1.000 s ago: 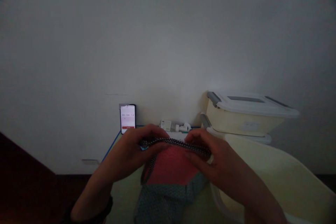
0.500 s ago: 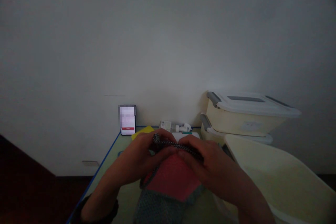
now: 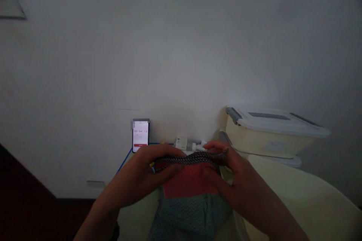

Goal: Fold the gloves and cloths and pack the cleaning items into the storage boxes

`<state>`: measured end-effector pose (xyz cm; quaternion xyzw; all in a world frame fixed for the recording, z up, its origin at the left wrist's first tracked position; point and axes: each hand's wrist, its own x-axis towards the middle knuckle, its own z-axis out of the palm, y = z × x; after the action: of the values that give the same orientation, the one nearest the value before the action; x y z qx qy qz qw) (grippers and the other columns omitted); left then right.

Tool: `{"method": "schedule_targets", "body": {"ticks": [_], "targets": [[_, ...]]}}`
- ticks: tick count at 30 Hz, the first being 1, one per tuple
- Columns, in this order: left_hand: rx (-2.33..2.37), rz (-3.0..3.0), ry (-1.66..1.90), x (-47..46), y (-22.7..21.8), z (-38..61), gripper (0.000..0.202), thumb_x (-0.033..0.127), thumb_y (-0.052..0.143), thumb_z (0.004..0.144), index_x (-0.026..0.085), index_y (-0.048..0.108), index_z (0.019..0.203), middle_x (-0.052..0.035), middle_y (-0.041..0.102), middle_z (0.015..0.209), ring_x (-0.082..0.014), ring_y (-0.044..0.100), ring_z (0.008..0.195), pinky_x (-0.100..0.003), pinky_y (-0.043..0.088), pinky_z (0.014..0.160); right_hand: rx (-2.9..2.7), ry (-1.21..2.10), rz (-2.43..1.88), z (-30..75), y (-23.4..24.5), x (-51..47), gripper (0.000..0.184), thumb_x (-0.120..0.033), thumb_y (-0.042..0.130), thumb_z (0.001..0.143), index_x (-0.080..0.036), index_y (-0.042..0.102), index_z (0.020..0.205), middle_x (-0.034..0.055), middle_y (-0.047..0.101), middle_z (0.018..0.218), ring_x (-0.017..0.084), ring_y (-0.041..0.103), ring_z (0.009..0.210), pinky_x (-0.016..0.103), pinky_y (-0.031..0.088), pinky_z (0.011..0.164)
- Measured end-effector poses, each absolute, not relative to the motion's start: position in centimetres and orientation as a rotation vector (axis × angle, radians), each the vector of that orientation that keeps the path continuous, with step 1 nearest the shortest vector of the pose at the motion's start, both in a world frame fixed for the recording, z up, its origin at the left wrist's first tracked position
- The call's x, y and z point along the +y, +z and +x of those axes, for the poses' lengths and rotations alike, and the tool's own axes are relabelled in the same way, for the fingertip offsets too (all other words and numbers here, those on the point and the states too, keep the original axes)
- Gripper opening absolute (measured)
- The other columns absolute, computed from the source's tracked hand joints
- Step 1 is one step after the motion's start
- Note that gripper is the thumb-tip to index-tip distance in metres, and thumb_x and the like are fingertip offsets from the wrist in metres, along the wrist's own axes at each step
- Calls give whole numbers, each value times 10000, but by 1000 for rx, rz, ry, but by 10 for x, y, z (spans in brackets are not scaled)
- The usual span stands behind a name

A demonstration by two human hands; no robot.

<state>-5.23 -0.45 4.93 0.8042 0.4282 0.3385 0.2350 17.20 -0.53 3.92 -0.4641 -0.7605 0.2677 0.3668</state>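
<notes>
Both hands hold a piece of clothing up above the table. My left hand (image 3: 147, 169) pinches the left end of its black-and-white patterned band (image 3: 189, 159). My right hand (image 3: 226, 169) grips the right end of the same band. Below the band the garment (image 3: 189, 196) hangs down, red on top and grey-green mesh lower. Its bottom runs out of the picture.
A phone (image 3: 140, 135) with a lit screen leans on the white wall at the table's back edge. Small white items (image 3: 186, 144) lie beside it. Two stacked cream lidded bins (image 3: 271, 131) stand at right. A large pale tub (image 3: 305, 199) sits in front of them.
My hands have spread apart along the band and stretched it wider than half a second ago. The view has shifted slightly, and the yellow item behind my left hand is now covered.
</notes>
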Motion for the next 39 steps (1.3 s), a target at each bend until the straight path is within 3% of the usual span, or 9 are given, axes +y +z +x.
{"method": "schedule_targets", "body": {"ticks": [2,8,17,26,30,32,39], "targets": [[1148,2280,926,-8,51,-49,168,250,572,845,214,669,977,0,687,802,-117,595,678,-202,458,588,-1987,681,-1164,171,41,-6,356,-232,577,810,-243,473,1151,38,663,1005,186,629,930,351,490,823],[1111,2285,973,-16,55,-44,172,223,626,811,236,664,979,19,711,823,-104,622,679,-174,467,588,-2098,680,-1136,173,51,-14,59,-239,580,830,-248,612,879,-30,661,799,137,610,740,257,468,662],[1121,2406,1047,-28,61,-45,144,262,678,780,234,693,920,33,734,749,-109,642,621,-185,485,599,-2225,447,-1198,179,55,-32,167,-170,568,833,-282,638,936,-17,679,988,163,625,907,308,478,806],[1107,2445,982,-38,57,-25,136,275,685,775,262,667,909,69,733,758,-102,657,637,-170,477,597,-2303,206,-1128,193,50,-49,340,-316,689,745,-370,626,1075,-29,698,1012,202,659,869,320,515,720],[1076,2415,1032,-42,55,-19,183,312,688,771,239,600,912,64,712,719,-101,636,610,-177,466,560,-2314,347,-1171,187,56,-48,126,-262,622,809,-324,668,909,-50,710,844,151,652,717,265,479,624],[1100,2353,1081,-41,54,-20,217,292,689,768,223,561,931,54,702,724,-103,631,620,-179,472,561,-2307,408,-1168,185,60,-45,107,-229,584,837,-291,671,841,-48,703,775,133,635,660,242,447,578],[1091,2313,1056,-33,55,-32,74,263,623,828,193,630,849,26,681,755,-98,617,691,-180,483,631,-2240,448,-1170,190,61,-36,123,-272,591,834,-250,668,927,-8,712,825,149,638,700,245,440,590]]}}
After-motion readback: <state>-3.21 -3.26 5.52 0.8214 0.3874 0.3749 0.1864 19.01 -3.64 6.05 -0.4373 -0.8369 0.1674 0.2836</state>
